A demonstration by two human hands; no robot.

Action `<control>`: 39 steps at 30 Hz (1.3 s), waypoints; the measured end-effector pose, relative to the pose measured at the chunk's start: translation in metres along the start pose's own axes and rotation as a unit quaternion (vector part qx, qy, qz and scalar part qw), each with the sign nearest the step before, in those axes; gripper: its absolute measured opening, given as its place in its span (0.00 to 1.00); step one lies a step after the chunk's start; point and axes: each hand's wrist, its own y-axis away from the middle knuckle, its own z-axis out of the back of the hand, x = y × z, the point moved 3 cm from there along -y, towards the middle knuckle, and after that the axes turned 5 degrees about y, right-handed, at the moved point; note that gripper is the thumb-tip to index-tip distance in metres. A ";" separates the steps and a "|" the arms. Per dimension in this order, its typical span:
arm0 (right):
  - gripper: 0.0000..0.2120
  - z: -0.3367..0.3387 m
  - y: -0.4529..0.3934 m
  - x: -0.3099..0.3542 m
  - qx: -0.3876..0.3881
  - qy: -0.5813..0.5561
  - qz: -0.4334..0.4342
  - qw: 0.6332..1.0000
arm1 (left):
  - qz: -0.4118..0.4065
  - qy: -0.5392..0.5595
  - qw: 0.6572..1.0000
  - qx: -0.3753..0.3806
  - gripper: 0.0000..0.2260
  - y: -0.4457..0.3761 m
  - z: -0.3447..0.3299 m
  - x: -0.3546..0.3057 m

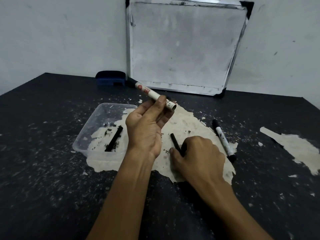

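Observation:
My left hand [147,125] is raised above the table and pinches a white marker barrel [150,93] with red print, its open end pointing right. My right hand [197,156] rests low on the table, thumb and fingers closed around a black ink stick [174,140] that lies on the bare patch of the tabletop. A second black stick [115,138] lies inside a clear plastic container [86,129] to the left. A whole white marker with black cap [223,139] lies to the right of my right hand.
A smudged whiteboard [185,47] leans on the wall at the back. A dark blue eraser [110,78] sits left of it. The black tabletop [43,170] is worn, with pale peeled patches [297,149] and scattered flecks.

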 end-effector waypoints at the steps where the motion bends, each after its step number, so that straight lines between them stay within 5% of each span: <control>1: 0.17 -0.002 0.000 0.001 -0.001 0.005 -0.004 1.000 | 0.002 0.007 1.000 0.002 0.02 0.000 0.000 -0.001; 12: 0.14 0.011 -0.006 0.007 -0.116 -0.117 0.012 0.986 | -0.038 0.095 0.995 0.011 0.13 0.002 0.015 -0.074; 16: 0.11 0.026 -0.006 0.047 -0.078 -0.199 0.049 0.976 | -0.083 0.095 0.992 -0.019 0.10 0.006 0.040 -0.115; 29: 0.12 -0.003 -0.025 0.152 0.042 0.077 0.115 0.989 | -0.103 0.054 0.991 -0.066 0.04 0.016 0.070 -0.143; 35: 0.14 -0.005 -0.027 0.145 -0.013 0.007 0.123 0.992 | -0.095 0.038 0.993 -0.062 0.06 0.014 0.068 -0.137; 39: 0.12 0.007 -0.036 0.102 -0.049 -0.106 0.026 0.993 | -0.086 0.038 0.994 -0.057 0.06 0.015 0.065 -0.135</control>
